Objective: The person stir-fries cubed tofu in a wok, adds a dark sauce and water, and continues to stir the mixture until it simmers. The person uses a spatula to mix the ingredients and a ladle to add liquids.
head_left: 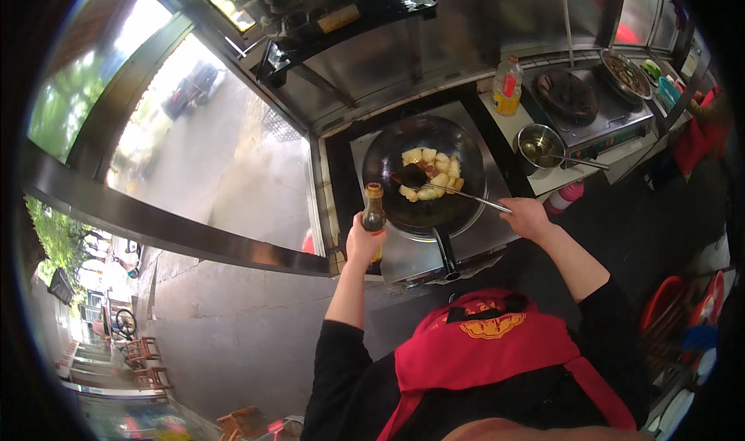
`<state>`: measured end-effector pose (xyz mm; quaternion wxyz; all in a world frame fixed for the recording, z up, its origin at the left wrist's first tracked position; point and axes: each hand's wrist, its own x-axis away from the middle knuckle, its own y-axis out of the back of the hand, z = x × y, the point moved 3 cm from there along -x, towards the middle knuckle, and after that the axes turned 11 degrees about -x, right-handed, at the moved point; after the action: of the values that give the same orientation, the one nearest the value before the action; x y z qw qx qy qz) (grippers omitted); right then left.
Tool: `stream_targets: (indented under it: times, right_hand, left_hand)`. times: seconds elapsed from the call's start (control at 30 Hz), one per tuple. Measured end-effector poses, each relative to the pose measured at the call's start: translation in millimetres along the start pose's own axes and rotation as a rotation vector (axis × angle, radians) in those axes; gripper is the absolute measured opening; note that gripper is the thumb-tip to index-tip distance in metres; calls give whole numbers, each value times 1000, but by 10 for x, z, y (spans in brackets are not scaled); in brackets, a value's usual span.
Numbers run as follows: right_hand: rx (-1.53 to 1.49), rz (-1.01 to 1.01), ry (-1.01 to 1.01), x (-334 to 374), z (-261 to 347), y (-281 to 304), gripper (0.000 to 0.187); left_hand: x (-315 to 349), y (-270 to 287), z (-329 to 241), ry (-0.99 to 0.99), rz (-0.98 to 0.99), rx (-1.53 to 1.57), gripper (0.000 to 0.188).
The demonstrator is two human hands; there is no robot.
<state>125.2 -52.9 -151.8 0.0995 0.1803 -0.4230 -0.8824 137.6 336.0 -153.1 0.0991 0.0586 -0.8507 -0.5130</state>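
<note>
My left hand (pixel 363 243) is closed around a bottle (pixel 374 214), fingers wrapped about its body, with the brownish top and dark neck standing clear above my grip. My right hand (pixel 528 217) is closed too, gripping the end of the ladle (pixel 473 198), whose thin metal handle runs from my fingers leftward and away from me. Ahead of and between my hands sits the wok (pixel 423 131), dark inside, on a steel stove (pixel 400 261), its own handle (pixel 446 255) pointing back toward me through the gap between my two hands. Pale and yellowish chunks (pixel 441 179), with a few browner bits, lie in the middle of the wok, and the ladle's dark bowl rests among them, on the side nearer my left hand; I cannot tell what, if anything, is in that bowl. The bottle is just beside the wok's near left edge, though I cannot tell whether they touch. Beyond my right hand, a little to its right, is a metal pot (pixel 521 152) with some liquid in it and a long handle reaching out to the right. Farther ahead of that hand stands a clear jug (pixel 508 88) with a yellow label, and to the jug's right lies a dark round pan (pixel 566 92). Below my hands, my red apron (pixel 481 344) shows over black sleeves (pixel 337 367)
</note>
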Motion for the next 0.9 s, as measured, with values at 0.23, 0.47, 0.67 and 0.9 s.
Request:
stream_targets:
  times: [0.23,0.47,0.67,0.9]
  right_hand:
    - [-991,258,-744,-28,-299,-297,24]
    - [-1396,408,-886,16,-443,-1058,41]
    - [-1586,434,-1156,594,-826,-1328,46]
    - [-722,634,-1166,1670,-1493,-1971,30]
  left_hand:
    - [1089,14,540,106,-212,148,73]
    - [2996,97,723,395,-612,315,64]
    - [4608,-36,675,755,-925,406,64]
    - [6588,241,870,952,-1416,477,47]
